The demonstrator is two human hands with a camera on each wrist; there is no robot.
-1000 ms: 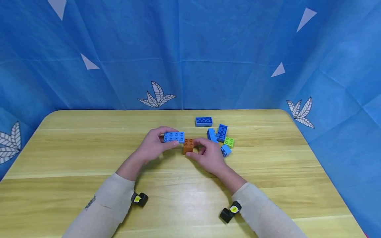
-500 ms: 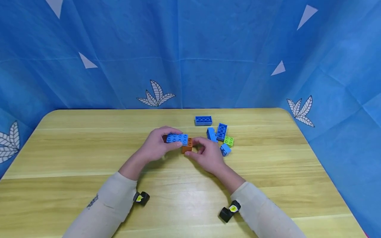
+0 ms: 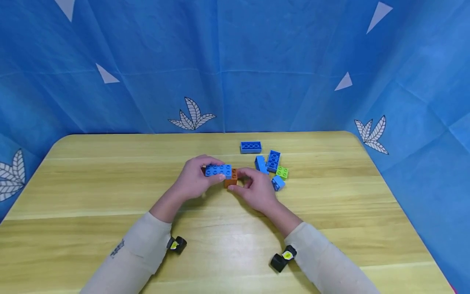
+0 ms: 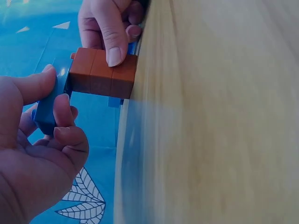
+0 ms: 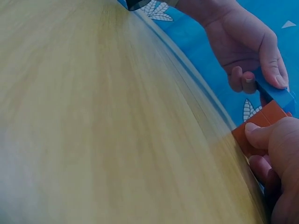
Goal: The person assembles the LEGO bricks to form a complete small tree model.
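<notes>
In the head view my left hand (image 3: 192, 179) pinches a light blue toy building brick (image 3: 218, 170) by its long sides, thumb at the front. The brick lies level over the left part of an orange-brown brick stack (image 3: 230, 183) and juts out to the left; studs on the stack's right side still show. My right hand (image 3: 259, 191) grips the stack from the right, between thumb and fingers. From the left wrist, the stack (image 4: 100, 74) shows as three bricks joined in a column on the table, with the blue brick (image 4: 52, 105) at its top end.
Right of my hands lie a blue brick (image 3: 261, 164), a dark blue upturned brick (image 3: 273, 161), a small green brick (image 3: 282, 172) and a short blue piece (image 3: 278, 183). Another upturned blue brick (image 3: 251, 147) lies farther back. A blue curtain (image 3: 235, 65) hangs behind the wooden table (image 3: 110, 175).
My left hand has brought the blue brick rightward, from beside the stack's top to over its left part. The right hand keeps its grip on the stack in nearly the same place.
</notes>
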